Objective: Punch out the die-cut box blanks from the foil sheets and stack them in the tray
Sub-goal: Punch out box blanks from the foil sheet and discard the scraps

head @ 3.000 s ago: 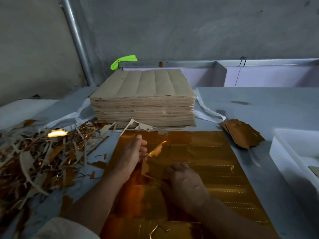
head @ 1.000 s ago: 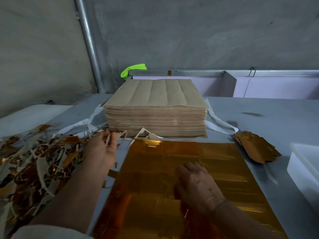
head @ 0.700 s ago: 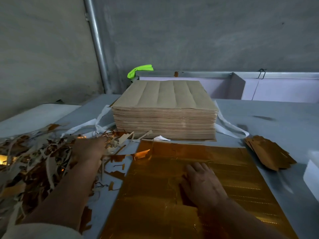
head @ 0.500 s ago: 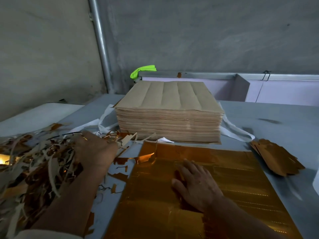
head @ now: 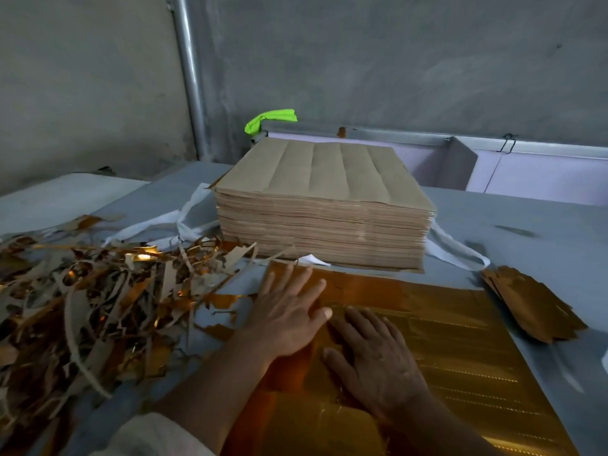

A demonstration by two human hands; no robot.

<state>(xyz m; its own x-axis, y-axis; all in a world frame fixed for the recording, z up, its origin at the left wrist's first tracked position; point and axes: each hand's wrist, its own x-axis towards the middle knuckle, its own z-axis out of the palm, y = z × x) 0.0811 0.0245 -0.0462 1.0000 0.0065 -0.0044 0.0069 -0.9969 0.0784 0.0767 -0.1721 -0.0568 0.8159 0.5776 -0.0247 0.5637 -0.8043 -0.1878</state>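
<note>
Two hands: both lie flat, fingers spread, gripping nothing.
Left hand (head: pixel 288 319): palm down on the far-left corner of the gold foil sheet (head: pixel 460 350); half a second ago it was over the scrap pile (head: pixel 88 307) to the left.
Right hand (head: pixel 375 360): pressed on the sheet just beside the left hand, as before.
Change: the torn waste strip is gone from the left hand, apparently dropped among the scrap.
Meaning: edge waste at that corner looks stripped; the blanks remain in the sheet.
Punched blanks (head: pixel 533 311): small heap on the grey table (head: pixel 526 232), right of the sheet.
Uncut stack (head: pixel 324 205): behind the sheet, brown side up.
Tray: out of view now.
</note>
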